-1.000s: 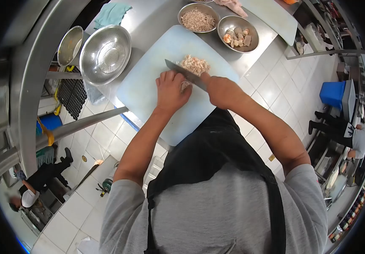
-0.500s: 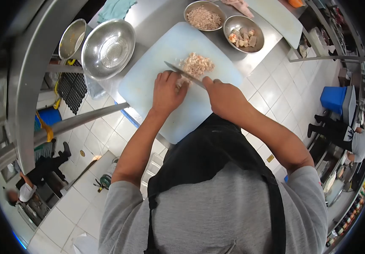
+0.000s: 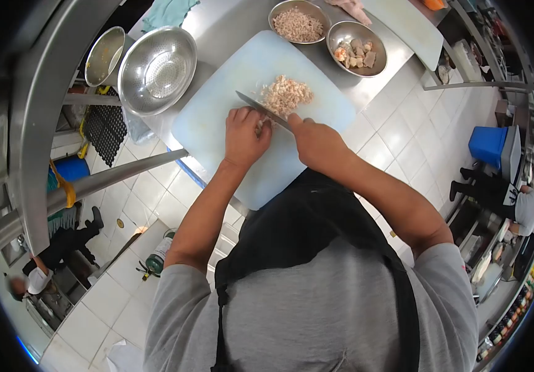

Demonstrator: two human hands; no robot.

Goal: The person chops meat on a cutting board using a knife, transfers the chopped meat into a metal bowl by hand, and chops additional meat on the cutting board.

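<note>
Knife over a chopped pile, coarser pieces in a bowl beyond

Just past the black apron [image 3: 304,217], the right hand [image 3: 317,144] is wrapped around the handle of a knife [image 3: 255,105]. The left hand [image 3: 244,137] has its fingers curled over the blade's near side, with pale bits [image 3: 261,126] showing by the thumb; whether it grips them or merely pins them, I cannot tell. Directly beyond the blade, a loose chopped pile [image 3: 289,94] lies on the pale cutting board [image 3: 208,121].

The cutting looks well along for this portion: most of what lies on the board is small, and only the bits by the left hand seem left, though the fingers partly hide them.

Farther across the steel counter [image 3: 220,37], one metal bowl [image 3: 308,43] holds finely cut pieces (apparently finished work), while the steel bowl [image 3: 349,31] beside it holds larger chunks [image 3: 357,56], which look not yet chopped. To the left stand a wide perforated bowl [image 3: 132,69] and a smaller one [image 3: 101,59], near a green cloth [image 3: 167,15].

Well off, past the tiled floor [image 3: 397,118], a co-worker [image 3: 502,197] stands on the right and another person [image 3: 62,253] on the left.
</note>
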